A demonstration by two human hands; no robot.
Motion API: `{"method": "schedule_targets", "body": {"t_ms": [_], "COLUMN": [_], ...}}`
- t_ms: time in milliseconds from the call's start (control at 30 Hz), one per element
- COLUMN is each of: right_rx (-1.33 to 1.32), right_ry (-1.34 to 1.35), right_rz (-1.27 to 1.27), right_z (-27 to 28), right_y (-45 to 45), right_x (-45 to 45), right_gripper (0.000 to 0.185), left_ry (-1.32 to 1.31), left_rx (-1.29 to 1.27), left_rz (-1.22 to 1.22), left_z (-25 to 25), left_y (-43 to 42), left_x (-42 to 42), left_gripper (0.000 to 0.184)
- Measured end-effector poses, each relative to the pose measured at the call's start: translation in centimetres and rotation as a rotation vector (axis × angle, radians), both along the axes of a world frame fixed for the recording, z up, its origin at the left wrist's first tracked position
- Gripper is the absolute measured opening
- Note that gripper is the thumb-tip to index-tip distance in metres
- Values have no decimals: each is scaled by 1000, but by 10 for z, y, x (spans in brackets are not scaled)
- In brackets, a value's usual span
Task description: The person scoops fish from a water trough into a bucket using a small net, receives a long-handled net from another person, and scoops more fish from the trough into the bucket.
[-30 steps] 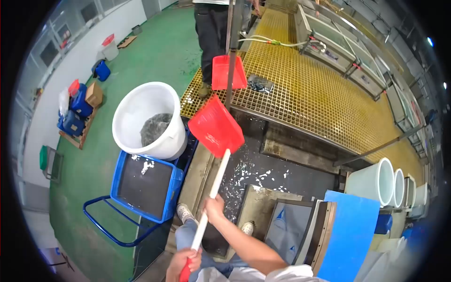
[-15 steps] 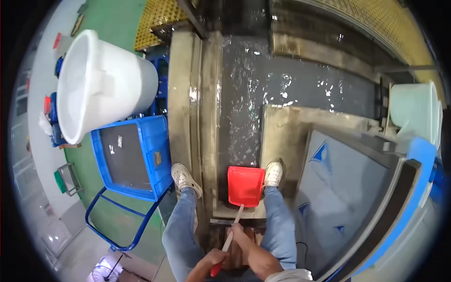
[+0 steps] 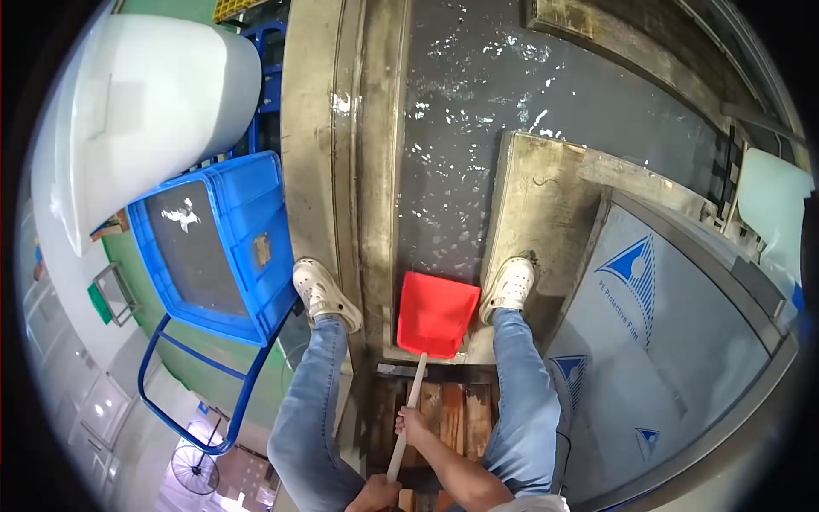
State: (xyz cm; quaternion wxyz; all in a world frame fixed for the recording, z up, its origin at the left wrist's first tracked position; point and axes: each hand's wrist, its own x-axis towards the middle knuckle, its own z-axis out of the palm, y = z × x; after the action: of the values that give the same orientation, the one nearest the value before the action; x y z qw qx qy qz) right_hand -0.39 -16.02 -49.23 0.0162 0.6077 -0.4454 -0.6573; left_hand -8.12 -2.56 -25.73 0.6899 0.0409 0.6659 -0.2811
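Red shovel [image 3: 437, 316], scoop at the near end of a channel of dark grey liquid [image 3: 452, 183], between the two feet; handle [image 3: 415, 388] runs back toward the body. Scoop lies face up, near the right shoe [image 3: 510, 286] and apart from the left shoe [image 3: 322, 292]; can't tell if its underside touches the liquid or the bottom. Right hand [image 3: 411, 424] — grip closed around the handle, about midway along its visible length. Left hand [image 3: 375, 494] has its grip closed on the handle lower down, partly cut off by the bottom edge of the view. Wooden slats [image 3: 450, 414] sit below the handle, between the legs in blue jeans [image 3: 317, 397]. White flecks and bright glints on the liquid farther up the channel. Left shoe on the long ledge [image 3: 314, 154] left of the channel, right shoe on the stained slab [image 3: 542, 183] on the other side. Left side: blue bin [image 3: 256, 230] with dark grey contents, white glare on top, blue tubular frame [image 3: 192, 438] just below it, big white tub [image 3: 171, 94] above. Lower left, a round fan [image 3: 195, 468]. Right side: large panel [image 3: 670, 328] covered in printed protective film — beyond it, a pale green tub [image 3: 772, 192] near the view's edge.
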Motion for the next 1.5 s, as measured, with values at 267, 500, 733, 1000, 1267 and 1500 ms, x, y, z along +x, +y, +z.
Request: {"method": "schedule_targets", "body": {"t_ms": [267,500,733,1000,1267,1500], "right_rx": [125,383,598,779,908,992], "right_ry": [-94,-98,-166,-177,-228,-206], "right_rz": [134,205,175,106,137,160], "right_z": [-60,-118,-116,-87,28,194], "right_y": [16,165,244,282,349,431], "right_x": [6,28,38,66,43,-18], "right_gripper": [16,14,8,13,15,14], "left_ry": [-15,-173,60,-68,-51,-180], "left_rx": [-233,142,573,653,1152,694], "left_rz": [749,759,373,453,320,391], "left_z": [-105,-147,-144,-123,-69,161], "left_y": [-98,-11,42,57,60,192], "left_x": [-10,19,45,57,41,-41], "left_gripper": [18,25,17,15,24,20]}}
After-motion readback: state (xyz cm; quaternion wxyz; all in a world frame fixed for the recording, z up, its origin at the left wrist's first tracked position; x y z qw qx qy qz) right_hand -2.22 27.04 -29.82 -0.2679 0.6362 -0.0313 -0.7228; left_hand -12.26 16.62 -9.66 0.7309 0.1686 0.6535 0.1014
